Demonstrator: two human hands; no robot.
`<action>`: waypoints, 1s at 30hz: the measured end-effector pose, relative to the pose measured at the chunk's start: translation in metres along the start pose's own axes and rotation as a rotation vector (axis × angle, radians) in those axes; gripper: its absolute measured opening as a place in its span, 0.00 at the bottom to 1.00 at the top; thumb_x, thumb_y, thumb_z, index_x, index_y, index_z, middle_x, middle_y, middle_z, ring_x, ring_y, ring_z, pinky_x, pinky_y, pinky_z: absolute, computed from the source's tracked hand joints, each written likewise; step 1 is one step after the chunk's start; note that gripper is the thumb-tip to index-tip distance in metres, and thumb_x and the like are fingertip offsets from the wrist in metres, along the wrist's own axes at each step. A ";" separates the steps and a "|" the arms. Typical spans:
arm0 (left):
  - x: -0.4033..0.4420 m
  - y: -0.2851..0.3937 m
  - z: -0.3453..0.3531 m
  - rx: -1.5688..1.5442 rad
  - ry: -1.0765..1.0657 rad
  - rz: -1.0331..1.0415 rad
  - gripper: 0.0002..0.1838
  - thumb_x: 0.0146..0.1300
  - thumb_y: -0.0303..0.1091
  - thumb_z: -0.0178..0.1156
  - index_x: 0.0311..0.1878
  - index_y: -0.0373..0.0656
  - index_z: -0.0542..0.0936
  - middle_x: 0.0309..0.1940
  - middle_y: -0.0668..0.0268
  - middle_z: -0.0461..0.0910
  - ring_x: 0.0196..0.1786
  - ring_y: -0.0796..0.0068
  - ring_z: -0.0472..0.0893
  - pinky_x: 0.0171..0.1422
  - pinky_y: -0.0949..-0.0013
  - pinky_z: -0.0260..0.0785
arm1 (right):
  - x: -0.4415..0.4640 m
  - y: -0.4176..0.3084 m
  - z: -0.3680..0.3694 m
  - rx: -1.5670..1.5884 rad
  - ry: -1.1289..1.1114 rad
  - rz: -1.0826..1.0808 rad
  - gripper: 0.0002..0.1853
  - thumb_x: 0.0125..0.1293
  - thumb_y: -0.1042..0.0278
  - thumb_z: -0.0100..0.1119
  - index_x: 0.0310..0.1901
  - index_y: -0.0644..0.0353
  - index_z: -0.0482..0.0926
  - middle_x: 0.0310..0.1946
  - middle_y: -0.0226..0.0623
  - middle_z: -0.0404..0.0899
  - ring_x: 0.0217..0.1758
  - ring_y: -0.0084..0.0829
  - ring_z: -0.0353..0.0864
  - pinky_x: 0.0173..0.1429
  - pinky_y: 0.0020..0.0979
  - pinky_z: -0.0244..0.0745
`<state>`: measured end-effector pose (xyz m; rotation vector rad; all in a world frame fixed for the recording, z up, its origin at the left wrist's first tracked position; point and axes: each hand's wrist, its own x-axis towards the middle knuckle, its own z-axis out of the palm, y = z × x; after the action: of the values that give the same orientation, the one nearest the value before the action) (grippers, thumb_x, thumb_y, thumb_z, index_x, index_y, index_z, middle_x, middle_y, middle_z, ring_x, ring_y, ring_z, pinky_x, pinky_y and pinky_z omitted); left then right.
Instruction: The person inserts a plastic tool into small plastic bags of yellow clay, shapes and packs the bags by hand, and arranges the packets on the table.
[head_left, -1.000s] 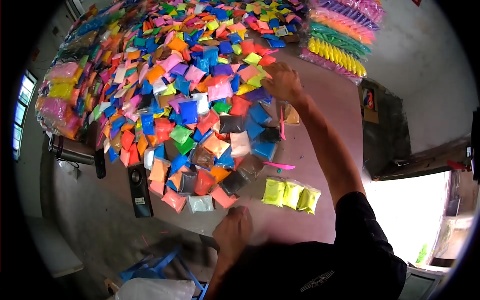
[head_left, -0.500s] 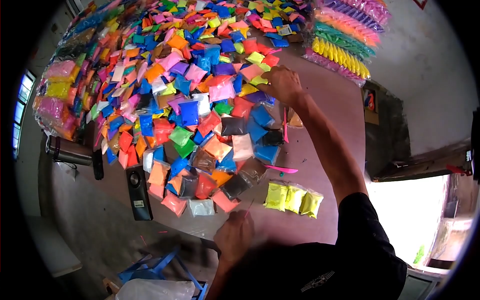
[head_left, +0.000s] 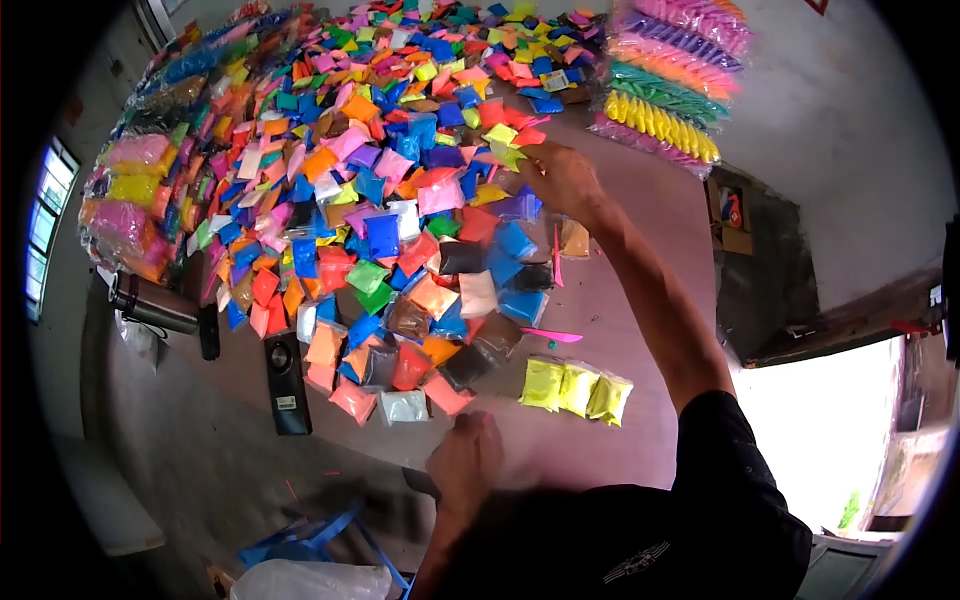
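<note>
Yellow-green packet (head_left: 506, 156): ten o'clock from right hand (head_left: 560, 180), at its fingers, grip unclear. Left hand (head_left: 466, 458): fingers curled closed.

The bare right arm (head_left: 655, 290) is stretched far forward, its right hand (head_left: 548, 172) turned palm down with bent fingers, while the bare left hand (head_left: 466, 458) is near the body, its fingers curled inward.

The three packets (head_left: 576, 388) in a row are bright yellow-green. The big pile (head_left: 381, 237) mixes red, blue, orange, pink, green, black and white. The shirt (head_left: 720, 520) is black with pale lines, and the stool (head_left: 318, 534) is blue.
</note>
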<state>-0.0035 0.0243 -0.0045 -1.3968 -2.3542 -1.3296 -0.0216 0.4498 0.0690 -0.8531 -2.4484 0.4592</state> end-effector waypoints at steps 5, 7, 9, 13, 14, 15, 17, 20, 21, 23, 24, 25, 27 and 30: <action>-0.003 0.001 0.002 0.050 0.035 -0.006 0.04 0.69 0.28 0.70 0.45 0.43 0.86 0.33 0.57 0.85 0.30 0.52 0.86 0.30 0.59 0.77 | -0.022 -0.027 -0.027 0.347 -0.076 0.124 0.16 0.81 0.60 0.55 0.48 0.65 0.86 0.40 0.42 0.91 0.40 0.40 0.91 0.47 0.38 0.84; -0.002 0.001 0.003 0.035 0.064 0.010 0.05 0.69 0.29 0.71 0.46 0.45 0.85 0.33 0.57 0.85 0.30 0.50 0.86 0.32 0.55 0.78 | -0.054 -0.049 -0.045 0.651 -0.186 0.239 0.18 0.85 0.59 0.52 0.47 0.66 0.85 0.37 0.40 0.91 0.39 0.34 0.90 0.45 0.35 0.83; -0.002 -0.003 0.005 0.020 0.087 0.024 0.07 0.70 0.30 0.71 0.48 0.47 0.85 0.32 0.56 0.85 0.30 0.47 0.85 0.33 0.52 0.79 | -0.089 -0.066 -0.059 0.837 -0.274 0.306 0.18 0.88 0.58 0.50 0.46 0.64 0.81 0.37 0.36 0.88 0.37 0.24 0.87 0.41 0.28 0.80; -0.010 -0.009 -0.005 0.055 -0.011 -0.011 0.04 0.71 0.30 0.69 0.47 0.44 0.86 0.36 0.54 0.86 0.32 0.48 0.86 0.36 0.54 0.80 | -0.170 -0.087 -0.059 1.037 -0.357 0.326 0.15 0.88 0.58 0.52 0.51 0.62 0.79 0.37 0.34 0.85 0.35 0.22 0.85 0.39 0.26 0.77; -0.013 -0.011 -0.007 -0.038 0.002 -0.070 0.04 0.72 0.30 0.69 0.46 0.43 0.86 0.34 0.55 0.86 0.31 0.51 0.86 0.36 0.56 0.79 | -0.193 -0.097 -0.058 1.105 -0.370 0.334 0.14 0.89 0.58 0.52 0.53 0.62 0.79 0.37 0.33 0.84 0.35 0.22 0.84 0.39 0.25 0.76; -0.014 -0.013 -0.009 -0.129 0.018 -0.130 0.04 0.72 0.30 0.69 0.46 0.41 0.86 0.33 0.55 0.86 0.30 0.54 0.86 0.36 0.59 0.78 | -0.214 -0.108 -0.059 1.174 -0.382 0.342 0.14 0.89 0.59 0.52 0.55 0.62 0.79 0.37 0.31 0.82 0.35 0.22 0.84 0.39 0.25 0.75; -0.014 -0.009 -0.021 -0.232 -0.001 -0.335 0.05 0.73 0.30 0.70 0.44 0.39 0.86 0.31 0.56 0.86 0.29 0.60 0.85 0.36 0.62 0.76 | -0.252 -0.130 -0.054 1.307 -0.421 0.485 0.13 0.88 0.61 0.52 0.56 0.63 0.80 0.39 0.30 0.82 0.35 0.22 0.84 0.40 0.25 0.75; -0.014 -0.014 -0.027 -0.147 0.022 -0.229 0.04 0.73 0.28 0.69 0.45 0.39 0.85 0.34 0.55 0.87 0.31 0.54 0.86 0.38 0.60 0.78 | -0.298 -0.134 -0.028 1.349 -0.460 0.486 0.14 0.88 0.62 0.52 0.59 0.63 0.81 0.41 0.30 0.83 0.36 0.22 0.82 0.40 0.26 0.76; -0.012 -0.013 -0.030 -0.073 0.024 -0.155 0.04 0.72 0.28 0.69 0.46 0.39 0.85 0.35 0.54 0.87 0.33 0.50 0.86 0.39 0.57 0.79 | -0.313 -0.140 -0.022 1.368 -0.414 0.563 0.14 0.87 0.62 0.54 0.60 0.64 0.81 0.41 0.31 0.83 0.36 0.22 0.81 0.41 0.26 0.77; -0.010 -0.012 -0.035 -0.015 -0.002 -0.112 0.05 0.71 0.27 0.69 0.46 0.39 0.84 0.37 0.55 0.87 0.35 0.48 0.86 0.40 0.55 0.79 | -0.334 -0.146 -0.017 1.387 -0.373 0.646 0.15 0.87 0.62 0.56 0.61 0.65 0.80 0.41 0.32 0.83 0.36 0.22 0.80 0.41 0.27 0.77; -0.009 -0.012 -0.035 0.035 -0.021 -0.054 0.06 0.70 0.26 0.69 0.47 0.40 0.84 0.38 0.55 0.87 0.37 0.45 0.86 0.41 0.53 0.79 | -0.342 -0.147 -0.016 1.212 -0.324 0.563 0.14 0.86 0.64 0.58 0.60 0.67 0.80 0.41 0.33 0.83 0.36 0.22 0.79 0.41 0.27 0.77; -0.011 -0.014 -0.036 0.038 -0.026 -0.062 0.06 0.70 0.26 0.69 0.47 0.40 0.84 0.38 0.55 0.87 0.37 0.45 0.86 0.41 0.53 0.79 | -0.348 -0.147 -0.015 1.037 -0.276 0.482 0.14 0.84 0.65 0.59 0.59 0.68 0.80 0.40 0.33 0.83 0.36 0.21 0.78 0.42 0.27 0.77; -0.013 -0.019 -0.034 0.106 -0.089 -0.059 0.07 0.68 0.25 0.69 0.47 0.40 0.84 0.42 0.57 0.87 0.40 0.47 0.85 0.44 0.52 0.79 | -0.354 -0.147 -0.012 1.044 -0.212 0.507 0.13 0.81 0.69 0.63 0.58 0.70 0.79 0.39 0.32 0.83 0.37 0.19 0.78 0.42 0.26 0.76; -0.008 -0.021 -0.030 0.095 -0.082 0.041 0.09 0.67 0.25 0.70 0.48 0.41 0.84 0.45 0.58 0.87 0.42 0.48 0.85 0.47 0.52 0.79 | -0.356 -0.149 -0.013 0.938 -0.209 0.485 0.12 0.77 0.74 0.66 0.56 0.69 0.79 0.39 0.31 0.84 0.38 0.17 0.77 0.43 0.25 0.75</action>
<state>-0.0248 -0.0068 -0.0032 -1.4906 -2.3916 -1.1559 0.1553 0.1091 0.0250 -0.9588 -1.7910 1.7529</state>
